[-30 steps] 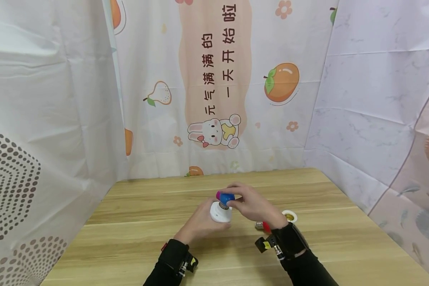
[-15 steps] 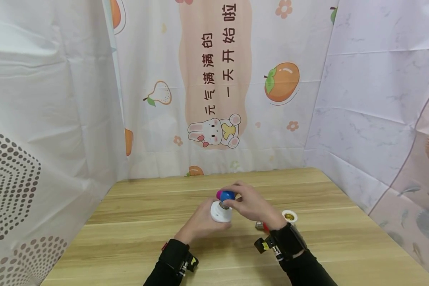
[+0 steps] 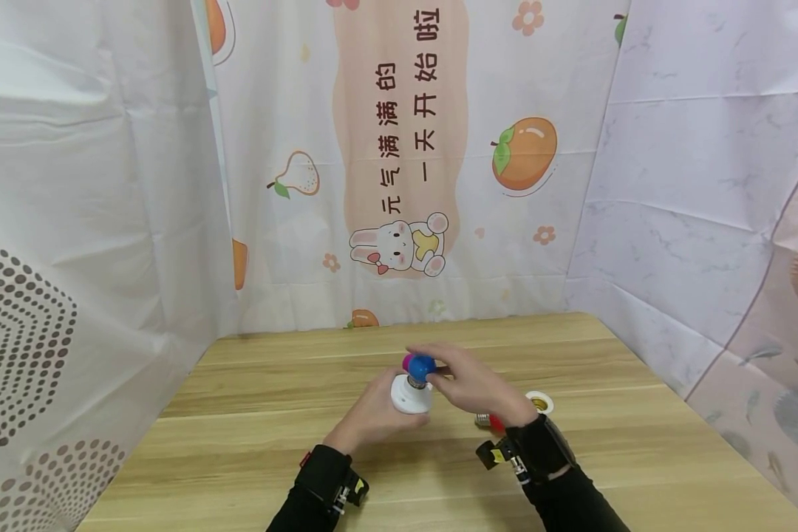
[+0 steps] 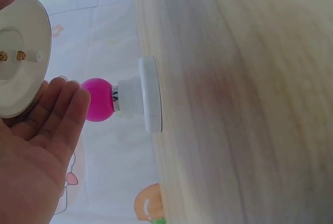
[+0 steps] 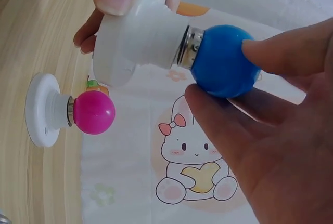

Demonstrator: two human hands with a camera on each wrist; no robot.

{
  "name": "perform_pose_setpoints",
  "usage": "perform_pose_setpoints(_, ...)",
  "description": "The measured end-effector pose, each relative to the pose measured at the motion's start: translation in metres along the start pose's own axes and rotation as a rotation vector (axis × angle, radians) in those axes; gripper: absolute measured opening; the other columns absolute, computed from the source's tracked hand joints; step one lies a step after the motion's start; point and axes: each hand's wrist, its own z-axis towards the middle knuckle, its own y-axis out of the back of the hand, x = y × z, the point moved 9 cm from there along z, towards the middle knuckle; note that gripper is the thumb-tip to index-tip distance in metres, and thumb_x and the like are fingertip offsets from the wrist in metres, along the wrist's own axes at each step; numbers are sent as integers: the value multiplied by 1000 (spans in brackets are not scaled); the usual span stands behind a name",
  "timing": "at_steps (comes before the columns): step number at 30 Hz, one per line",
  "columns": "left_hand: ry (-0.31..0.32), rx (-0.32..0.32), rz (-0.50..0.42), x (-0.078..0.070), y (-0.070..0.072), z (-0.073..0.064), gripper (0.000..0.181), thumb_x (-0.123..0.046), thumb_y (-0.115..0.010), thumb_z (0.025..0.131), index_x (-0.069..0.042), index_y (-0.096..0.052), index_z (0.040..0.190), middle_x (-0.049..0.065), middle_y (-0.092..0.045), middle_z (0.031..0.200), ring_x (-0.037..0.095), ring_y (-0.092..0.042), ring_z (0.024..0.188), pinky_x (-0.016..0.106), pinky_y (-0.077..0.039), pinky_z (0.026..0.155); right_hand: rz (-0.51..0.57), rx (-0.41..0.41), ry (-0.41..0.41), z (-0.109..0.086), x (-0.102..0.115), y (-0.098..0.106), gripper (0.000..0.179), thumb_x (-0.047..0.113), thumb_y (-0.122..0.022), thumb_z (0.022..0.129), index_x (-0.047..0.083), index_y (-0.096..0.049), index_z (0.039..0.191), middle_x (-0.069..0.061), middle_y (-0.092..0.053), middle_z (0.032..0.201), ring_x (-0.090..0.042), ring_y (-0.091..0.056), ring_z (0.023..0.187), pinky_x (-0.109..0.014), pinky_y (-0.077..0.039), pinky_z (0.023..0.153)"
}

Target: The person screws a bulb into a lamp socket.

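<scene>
Here we have the right hand [image 3: 468, 380], thumb on one side and fingers on the other, pinching the round blue bulb [image 5: 223, 60]. Opposite it, the left hand [image 3: 372, 414] grips the white socket [image 5: 153, 34] by its wide base, thumb and fingers round the rim. And between the two hands we see the join that everything turns on: the bulb's metal collar [image 5: 191, 47] meets the socket's mouth, a band of metal showing outside. How deep the thread sits, we can't tell.

Look at the axes! Bulb and socket run in roughly one line, rising from the left hand and leaning a little towards the right. The blue globe is at the top, in the right hand's fingers; the socket is below, nearer the left. We have both pieces held up off the wooden table [image 3: 253, 428].

Farther out, beyond the hands, we spot a pink bulb [image 5: 94, 112] seated upright in a second socket [image 5: 44, 110] on the table. Over by the right wrist, a red bulb [image 3: 496, 423] lies on its side, screw end pointing left, partly hidden, with a brass-lined third socket [image 3: 539, 401] just beside it.
</scene>
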Motion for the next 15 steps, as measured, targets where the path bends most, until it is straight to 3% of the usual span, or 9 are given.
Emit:
perform_pose_setpoints(5,15,1,-1,1,0,0,72,-34,-88,78,-17,-50,137,-4,-60,118,14,-61,102,37,-51,87,5,14,-3,-2,1,2,37,-6,-55,100,4,-62,135,-11,-58,138,-29,-56,129,-39,-51,99)
perform_pose_setpoints(15,4,8,-3,0,0,0,74,-36,-88,77,-17,-50,138,-4,-60,118,14,-61,102,36,-51,87,-26,-12,-62,-4,-1,4,35,4,-61,101,7,-63,136,-11,-58,135,-26,-61,120,-36,-53,95)
